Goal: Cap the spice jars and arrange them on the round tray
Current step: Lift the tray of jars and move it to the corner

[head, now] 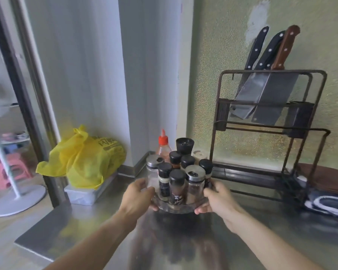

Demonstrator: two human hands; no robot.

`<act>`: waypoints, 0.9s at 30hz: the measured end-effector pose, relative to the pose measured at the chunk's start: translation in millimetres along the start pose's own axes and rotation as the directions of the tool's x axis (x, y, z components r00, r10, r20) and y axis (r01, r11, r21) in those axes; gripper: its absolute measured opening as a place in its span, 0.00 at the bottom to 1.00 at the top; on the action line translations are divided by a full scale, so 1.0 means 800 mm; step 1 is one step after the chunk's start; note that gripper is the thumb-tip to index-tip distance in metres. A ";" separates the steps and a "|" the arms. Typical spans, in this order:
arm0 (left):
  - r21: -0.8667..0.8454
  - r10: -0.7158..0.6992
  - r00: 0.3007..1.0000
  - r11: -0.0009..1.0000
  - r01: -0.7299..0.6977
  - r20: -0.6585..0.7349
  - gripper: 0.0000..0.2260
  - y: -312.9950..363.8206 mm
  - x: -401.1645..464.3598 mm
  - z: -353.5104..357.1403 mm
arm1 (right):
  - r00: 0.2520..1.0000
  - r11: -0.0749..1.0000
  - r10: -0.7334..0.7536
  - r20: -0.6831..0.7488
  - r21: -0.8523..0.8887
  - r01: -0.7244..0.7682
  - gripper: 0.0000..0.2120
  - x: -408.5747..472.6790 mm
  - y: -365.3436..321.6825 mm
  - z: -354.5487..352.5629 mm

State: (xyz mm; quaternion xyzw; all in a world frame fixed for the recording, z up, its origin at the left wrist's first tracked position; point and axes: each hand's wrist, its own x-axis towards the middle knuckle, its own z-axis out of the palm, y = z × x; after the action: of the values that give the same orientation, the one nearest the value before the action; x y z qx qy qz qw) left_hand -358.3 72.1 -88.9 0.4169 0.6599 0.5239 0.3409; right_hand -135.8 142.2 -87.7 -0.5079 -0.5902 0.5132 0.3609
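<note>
On the steel desk [183,240], left grip [139,193] and right grip [217,197] clasp opposite rims of the round clear tray [176,208], likely heavy, slick and top-heavy with capped glass spice jars [177,184] between.

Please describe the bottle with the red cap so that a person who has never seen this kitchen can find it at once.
Start at the metal knife rack against the green wall, then look left to the round tray of spice jars that both hands hold. Just behind the tray, in the corner beside the white pillar, stands the bottle. It alone has a red pointed nozzle cap; the jars near it have black or silver lids.
</note>
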 end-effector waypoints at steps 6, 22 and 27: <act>-0.050 -0.052 0.996 0.998 0.049 -0.071 0.12 -0.020 0.093 -0.015 | 0.998 0.998 0.044 0.051 -0.039 -0.042 0.13 0.116 -0.015 0.045; -0.029 -0.104 0.990 0.994 0.102 -0.097 0.13 -0.069 0.169 0.015 | 0.988 0.987 0.157 0.001 -0.031 -0.156 0.18 0.229 0.012 0.058; -0.011 -0.157 0.982 0.988 0.156 -0.102 0.12 -0.059 0.158 0.019 | 0.981 0.977 0.192 -0.035 -0.085 -0.194 0.21 0.215 0.006 0.066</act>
State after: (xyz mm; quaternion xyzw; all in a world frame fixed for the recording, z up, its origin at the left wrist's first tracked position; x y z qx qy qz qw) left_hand -406.5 188.1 -139.7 0.3358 0.7064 0.5173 0.3474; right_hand -222.8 296.1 -120.0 -0.5849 -0.5554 0.5126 0.2944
